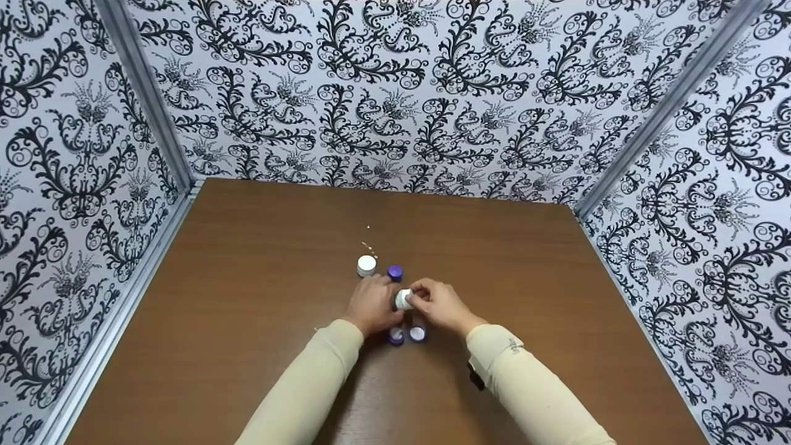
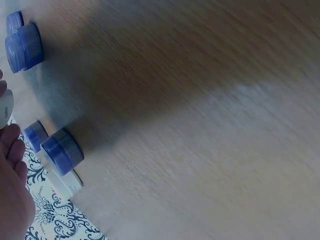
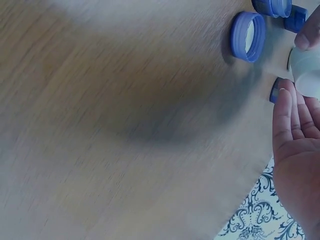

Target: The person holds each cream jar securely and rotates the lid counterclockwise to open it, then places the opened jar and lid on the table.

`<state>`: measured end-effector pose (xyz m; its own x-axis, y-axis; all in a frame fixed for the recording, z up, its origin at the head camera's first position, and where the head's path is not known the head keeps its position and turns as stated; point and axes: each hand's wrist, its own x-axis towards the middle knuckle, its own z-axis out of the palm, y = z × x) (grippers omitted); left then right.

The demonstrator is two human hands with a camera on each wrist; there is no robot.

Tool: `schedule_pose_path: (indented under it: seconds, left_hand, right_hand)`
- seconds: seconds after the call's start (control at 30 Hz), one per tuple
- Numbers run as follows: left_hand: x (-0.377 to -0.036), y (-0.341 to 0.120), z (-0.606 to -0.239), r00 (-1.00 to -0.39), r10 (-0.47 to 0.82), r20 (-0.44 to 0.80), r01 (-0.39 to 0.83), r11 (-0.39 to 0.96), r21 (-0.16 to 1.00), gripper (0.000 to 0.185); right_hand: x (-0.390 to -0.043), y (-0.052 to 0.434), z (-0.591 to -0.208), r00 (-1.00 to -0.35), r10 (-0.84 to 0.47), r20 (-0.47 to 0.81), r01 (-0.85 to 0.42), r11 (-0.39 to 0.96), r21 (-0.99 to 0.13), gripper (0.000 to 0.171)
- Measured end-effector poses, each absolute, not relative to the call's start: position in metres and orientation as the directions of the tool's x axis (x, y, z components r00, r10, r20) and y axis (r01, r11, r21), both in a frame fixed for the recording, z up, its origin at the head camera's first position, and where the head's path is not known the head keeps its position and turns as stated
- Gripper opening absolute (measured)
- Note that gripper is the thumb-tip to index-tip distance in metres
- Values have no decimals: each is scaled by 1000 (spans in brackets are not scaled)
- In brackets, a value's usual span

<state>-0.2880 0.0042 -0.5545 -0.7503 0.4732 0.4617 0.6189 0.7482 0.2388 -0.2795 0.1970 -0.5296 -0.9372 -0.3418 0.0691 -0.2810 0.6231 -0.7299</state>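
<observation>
A small white jar [image 1: 404, 300] is held up between both hands over the brown table. My left hand [image 1: 374, 304] grips it from the left side, its back hiding most of the fingers. From the right, my right hand [image 1: 440, 307] pinches the jar with thumb and fingers. In the right wrist view the white jar [image 3: 306, 70] shows its round side, with the right fingers [image 3: 283, 117] beneath it. Just below the hands lie two purple round pieces with whitish insides, a left one [image 1: 396, 336] and a right one [image 1: 418, 334].
Beyond the left hand stands another white jar [image 1: 366, 265], beside a purple-topped container [image 1: 395, 272]. Small pale crumbs [image 1: 369, 248] lie behind them on the table [image 1: 266, 259]. Patterned walls [image 1: 383, 123] with grey metal posts [image 1: 148, 93] border the table at the back and sides.
</observation>
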Motion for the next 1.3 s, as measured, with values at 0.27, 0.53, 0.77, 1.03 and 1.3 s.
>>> schedule_pose_path:
  seconds: [0.27,0.53,0.77,1.03,1.3]
  left_hand:
    - [-291,5,-557,-748,455,482,613,753,241,31]
    - [-290,5,-556,-743,465,481,621,747,237,31]
    - [-289,6,-555,-740,474,477,624,748,225,31]
    - [-289,5,-556,-744,485,460,623,751,216,31]
    - [-287,5,-556,-738,480,473,627,748,219,33]
  right_hand:
    - [-280,197,-531,-929,-352,113,-300,539,-787,26]
    - [-281,198,-531,-929,-358,91,-287,547,-786,28]
    - [-279,200,-530,-944,-319,82,-271,611,-744,23]
    - [-280,200,-531,-945,-324,51,-260,644,-719,22]
    - [-279,199,-529,-929,-362,80,-292,582,-759,25]
